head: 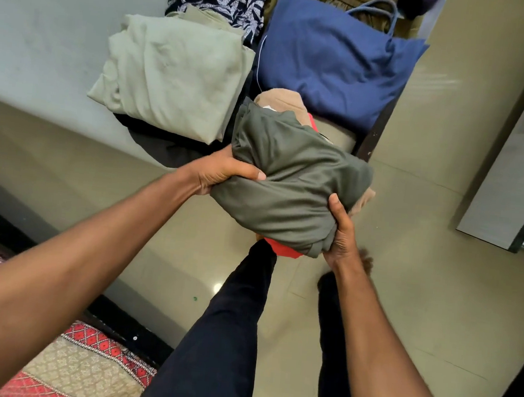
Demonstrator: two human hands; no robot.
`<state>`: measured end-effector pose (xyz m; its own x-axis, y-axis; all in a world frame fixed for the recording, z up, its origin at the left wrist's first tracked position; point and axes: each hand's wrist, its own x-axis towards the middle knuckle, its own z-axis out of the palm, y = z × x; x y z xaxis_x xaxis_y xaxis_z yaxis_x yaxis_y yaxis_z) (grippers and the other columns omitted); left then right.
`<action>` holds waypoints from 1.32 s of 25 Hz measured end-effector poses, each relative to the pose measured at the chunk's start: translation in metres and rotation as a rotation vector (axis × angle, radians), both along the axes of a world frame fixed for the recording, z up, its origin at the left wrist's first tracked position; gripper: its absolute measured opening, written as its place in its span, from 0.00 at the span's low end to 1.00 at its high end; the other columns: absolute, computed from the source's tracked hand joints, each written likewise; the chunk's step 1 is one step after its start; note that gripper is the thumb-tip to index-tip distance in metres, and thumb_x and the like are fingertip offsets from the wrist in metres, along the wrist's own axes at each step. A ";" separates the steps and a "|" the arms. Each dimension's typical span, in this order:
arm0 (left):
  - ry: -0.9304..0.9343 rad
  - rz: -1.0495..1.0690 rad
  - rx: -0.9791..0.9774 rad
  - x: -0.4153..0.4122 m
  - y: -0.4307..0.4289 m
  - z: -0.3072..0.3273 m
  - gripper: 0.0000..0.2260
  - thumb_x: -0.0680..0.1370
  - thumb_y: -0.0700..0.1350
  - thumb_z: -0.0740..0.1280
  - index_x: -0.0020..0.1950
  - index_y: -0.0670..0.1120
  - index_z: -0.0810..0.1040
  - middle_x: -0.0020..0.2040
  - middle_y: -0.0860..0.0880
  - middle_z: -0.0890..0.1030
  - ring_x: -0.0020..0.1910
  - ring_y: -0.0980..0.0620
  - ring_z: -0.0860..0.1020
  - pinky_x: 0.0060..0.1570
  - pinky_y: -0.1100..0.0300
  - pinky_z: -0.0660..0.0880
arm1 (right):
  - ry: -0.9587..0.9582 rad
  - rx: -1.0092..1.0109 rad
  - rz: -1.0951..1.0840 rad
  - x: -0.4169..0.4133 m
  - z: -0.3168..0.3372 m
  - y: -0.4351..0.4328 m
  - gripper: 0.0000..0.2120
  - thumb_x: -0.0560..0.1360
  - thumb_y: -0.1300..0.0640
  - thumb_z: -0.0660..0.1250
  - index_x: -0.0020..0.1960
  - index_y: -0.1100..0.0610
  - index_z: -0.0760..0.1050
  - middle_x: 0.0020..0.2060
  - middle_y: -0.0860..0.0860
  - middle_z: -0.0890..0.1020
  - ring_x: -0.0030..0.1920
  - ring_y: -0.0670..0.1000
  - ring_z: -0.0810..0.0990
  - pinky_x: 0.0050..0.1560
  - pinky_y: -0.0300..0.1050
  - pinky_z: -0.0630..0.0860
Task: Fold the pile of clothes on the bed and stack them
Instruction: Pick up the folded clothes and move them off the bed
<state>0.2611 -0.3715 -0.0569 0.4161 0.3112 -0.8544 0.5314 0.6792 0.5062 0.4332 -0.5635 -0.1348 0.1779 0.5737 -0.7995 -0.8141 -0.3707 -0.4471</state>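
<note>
Here, left hand [221,172] and right hand [341,233] hold stack [288,175] pointing away.

We hold a folded stack [288,207]: olive-grey garment [289,156] on top, red garment [281,250] and tan garment [282,100] beneath. Beyond lie a folded pale-green garment [173,73] and blue garment [330,58], side by side.

no legible text, no labels, no nos.

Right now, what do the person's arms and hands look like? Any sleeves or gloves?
Both arms are bare as far as the picture shows, with no sleeves. The left hand and right hand wear no gloves, and no ring, watch or bracelet shows.
</note>
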 end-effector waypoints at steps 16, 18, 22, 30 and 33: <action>-0.170 -0.437 0.094 0.512 -0.059 0.074 0.24 0.64 0.38 0.78 0.57 0.49 0.77 0.48 0.55 0.87 0.49 0.57 0.84 0.48 0.64 0.79 | -0.122 0.060 -0.548 0.407 0.082 -0.114 0.41 0.66 0.49 0.82 0.73 0.62 0.71 0.66 0.58 0.81 0.65 0.58 0.80 0.64 0.55 0.79; -0.181 -0.566 0.044 0.579 -0.079 0.059 0.24 0.65 0.38 0.77 0.58 0.48 0.77 0.49 0.54 0.87 0.49 0.55 0.84 0.47 0.64 0.79 | -0.116 0.051 -0.635 0.445 0.077 -0.139 0.33 0.70 0.51 0.77 0.71 0.62 0.72 0.64 0.58 0.82 0.63 0.58 0.82 0.59 0.53 0.81; -0.120 -0.813 -0.036 0.710 -0.125 -0.004 0.23 0.62 0.42 0.76 0.56 0.51 0.78 0.48 0.51 0.86 0.46 0.53 0.85 0.44 0.61 0.81 | -0.082 -0.073 -0.951 0.501 0.028 -0.185 0.27 0.74 0.54 0.74 0.71 0.57 0.74 0.66 0.58 0.81 0.65 0.61 0.80 0.61 0.57 0.80; 0.035 -1.247 -0.078 0.862 -0.160 -0.196 0.21 0.61 0.42 0.73 0.54 0.48 0.80 0.44 0.46 0.87 0.40 0.49 0.85 0.43 0.56 0.83 | 0.113 -0.241 -1.368 0.529 -0.155 -0.173 0.19 0.82 0.44 0.60 0.69 0.47 0.76 0.62 0.51 0.84 0.59 0.53 0.85 0.53 0.49 0.82; 0.088 -1.334 -0.119 0.868 -0.174 -0.252 0.20 0.64 0.40 0.71 0.55 0.49 0.80 0.47 0.45 0.86 0.43 0.46 0.85 0.44 0.53 0.84 | 0.176 -0.481 -1.350 0.517 -0.200 -0.167 0.20 0.80 0.37 0.62 0.67 0.46 0.75 0.59 0.51 0.83 0.52 0.49 0.84 0.44 0.42 0.83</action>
<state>1.1293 -0.5453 -0.3088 0.2837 -0.3640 -0.8871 0.8452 -0.3421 0.4106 0.9503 -0.7305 -0.3345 0.2372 -0.2756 -0.9316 -0.6879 0.6294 -0.3614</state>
